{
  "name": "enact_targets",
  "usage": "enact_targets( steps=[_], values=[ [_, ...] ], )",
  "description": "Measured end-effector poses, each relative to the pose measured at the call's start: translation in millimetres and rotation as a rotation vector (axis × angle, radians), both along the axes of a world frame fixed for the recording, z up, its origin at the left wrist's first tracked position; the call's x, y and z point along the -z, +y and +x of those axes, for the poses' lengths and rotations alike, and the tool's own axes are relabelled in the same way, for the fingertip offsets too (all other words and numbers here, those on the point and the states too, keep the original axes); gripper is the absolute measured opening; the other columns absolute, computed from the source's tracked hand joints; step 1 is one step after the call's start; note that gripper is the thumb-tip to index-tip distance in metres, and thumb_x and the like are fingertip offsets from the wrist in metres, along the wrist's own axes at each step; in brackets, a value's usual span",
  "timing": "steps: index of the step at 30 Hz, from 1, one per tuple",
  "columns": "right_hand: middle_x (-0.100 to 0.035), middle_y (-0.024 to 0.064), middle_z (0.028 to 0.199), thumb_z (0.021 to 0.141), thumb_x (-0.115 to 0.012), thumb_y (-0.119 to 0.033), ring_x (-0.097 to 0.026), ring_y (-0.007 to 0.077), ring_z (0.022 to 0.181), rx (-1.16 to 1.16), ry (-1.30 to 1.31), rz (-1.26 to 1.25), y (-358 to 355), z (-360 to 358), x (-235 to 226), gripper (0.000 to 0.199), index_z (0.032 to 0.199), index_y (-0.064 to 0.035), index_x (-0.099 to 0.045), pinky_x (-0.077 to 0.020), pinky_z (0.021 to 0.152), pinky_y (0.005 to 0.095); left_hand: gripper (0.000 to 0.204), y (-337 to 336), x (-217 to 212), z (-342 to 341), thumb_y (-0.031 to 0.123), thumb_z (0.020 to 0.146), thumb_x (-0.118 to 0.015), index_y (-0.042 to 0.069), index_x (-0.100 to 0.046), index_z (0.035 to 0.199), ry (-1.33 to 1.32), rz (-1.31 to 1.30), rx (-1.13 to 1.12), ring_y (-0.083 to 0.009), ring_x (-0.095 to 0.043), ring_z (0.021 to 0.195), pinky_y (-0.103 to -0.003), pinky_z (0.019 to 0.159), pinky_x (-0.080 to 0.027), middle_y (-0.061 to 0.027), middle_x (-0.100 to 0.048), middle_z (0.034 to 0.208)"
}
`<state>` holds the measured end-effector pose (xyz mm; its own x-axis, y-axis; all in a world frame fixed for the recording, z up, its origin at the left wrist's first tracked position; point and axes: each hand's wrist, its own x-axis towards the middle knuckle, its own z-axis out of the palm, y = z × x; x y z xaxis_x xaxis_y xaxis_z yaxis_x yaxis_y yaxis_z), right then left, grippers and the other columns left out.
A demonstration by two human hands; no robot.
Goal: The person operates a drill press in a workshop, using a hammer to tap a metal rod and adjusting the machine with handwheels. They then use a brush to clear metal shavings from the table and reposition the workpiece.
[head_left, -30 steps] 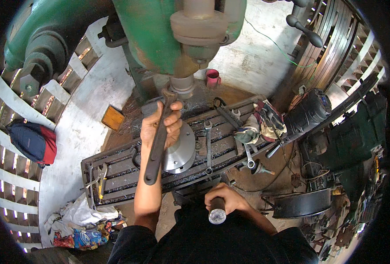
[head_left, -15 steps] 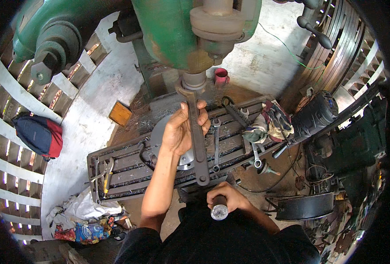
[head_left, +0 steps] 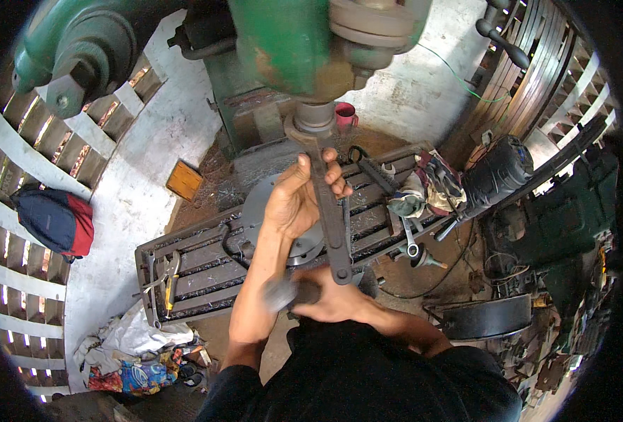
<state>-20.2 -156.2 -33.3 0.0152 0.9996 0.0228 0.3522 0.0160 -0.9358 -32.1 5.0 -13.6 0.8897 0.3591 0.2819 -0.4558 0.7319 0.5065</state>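
Note:
My left hand [head_left: 297, 200] is wrapped round the shank of a large dark open-end wrench [head_left: 332, 221]. The wrench's jaw sits around the collar of the spindle [head_left: 315, 114], under the green machine head [head_left: 283, 49]. Close to the wrench's near end is my right hand [head_left: 336, 299], closed on a short thick round metal bar [head_left: 303, 290]. Motion blurs the bar's end, which points left across my left forearm; whether the bar has a handle is hidden. Below the wrench, a grey metal disc [head_left: 261, 204] lies on the slotted machine table [head_left: 206, 281].
Pliers [head_left: 173, 278] and a spanner lie at the table's left end. On its right are a combination wrench [head_left: 411, 243], rags [head_left: 441, 186] and a dark motor-like cylinder [head_left: 501, 172]. A red mug [head_left: 345, 116] stands behind the spindle. A backpack [head_left: 54, 219] sits far left.
My right hand has swung the metal bar up and left, toward the wrench's near end. The view has shifted slightly. My left hand still grips the wrench.

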Motion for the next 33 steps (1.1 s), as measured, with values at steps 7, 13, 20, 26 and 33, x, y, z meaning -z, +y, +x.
enact_targets(
  steps=[7, 13, 20, 26, 33],
  values=[
    [-0.066, 0.0143, 0.089, 0.068, -0.072, -0.016, -0.065, 0.0275, 0.086, -0.153, -0.091, 0.116, -6.5, 1.4, 5.6, 0.034, 0.097, -0.0016, -0.061, -0.0509, 0.078, 0.0381, 0.043, -5.2, -1.3, 5.8, 0.037, 0.096, -0.049, 0.001, -0.047, 0.119, -0.013, -0.022, 0.013, -0.0222, -0.059, 0.088, -0.044, 0.089, -0.049, -0.0068, -0.052, 0.091],
    [-0.067, 0.0162, 0.096, 0.070, -0.074, -0.020, -0.065, 0.0298, 0.090, 0.248, -0.039, -0.082, -18.9, 33.6, 3.6, 0.040, 0.103, -0.0021, -0.061, -0.0514, 0.078, 0.0405, 0.050, -13.6, -6.7, 11.7, 0.044, 0.095, -0.050, 0.001, -0.044, 0.120, 0.050, 0.021, -0.051, -0.0182, -0.052, 0.083, -0.040, 0.086, -0.046, -0.0027, -0.046, 0.087],
    [-0.065, 0.0151, 0.090, 0.063, -0.073, -0.018, -0.064, 0.0332, 0.083, 0.362, -0.014, 0.068, -31.3, 65.7, -5.5, 0.039, 0.097, -0.0034, -0.059, -0.0523, 0.072, 0.0386, 0.047, -22.9, -10.1, 23.2, 0.043, 0.094, -0.052, 0.004, -0.043, 0.118, 0.003, -0.035, -0.084, -0.0200, -0.053, 0.087, -0.042, 0.089, -0.045, -0.0036, -0.047, 0.088],
    [-0.064, 0.0087, 0.071, 0.067, -0.074, -0.016, -0.063, 0.0225, 0.063, 0.085, -0.090, 0.351, -40.2, 73.5, 3.4, 0.022, 0.078, -0.0032, -0.060, -0.0504, 0.062, 0.0317, 0.043, -26.1, -7.5, 35.7, 0.041, 0.093, -0.054, 0.005, -0.043, 0.113, -0.031, -0.025, -0.113, -0.0219, -0.054, 0.090, -0.043, 0.092, -0.044, -0.0043, -0.047, 0.088],
    [-0.060, 0.0056, 0.064, 0.065, -0.077, -0.016, -0.061, 0.0231, 0.056, -0.114, -0.239, 0.483, -43.0, 103.9, 13.6, 0.019, 0.069, -0.0065, -0.061, -0.0452, 0.051, 0.0321, 0.039, -27.0, -0.9, 50.8, 0.040, 0.094, -0.053, 0.006, -0.046, 0.112, -0.151, -0.006, -0.097, -0.0263, -0.055, 0.099, -0.049, 0.099, -0.043, -0.0090, -0.051, 0.096]
  ],
)
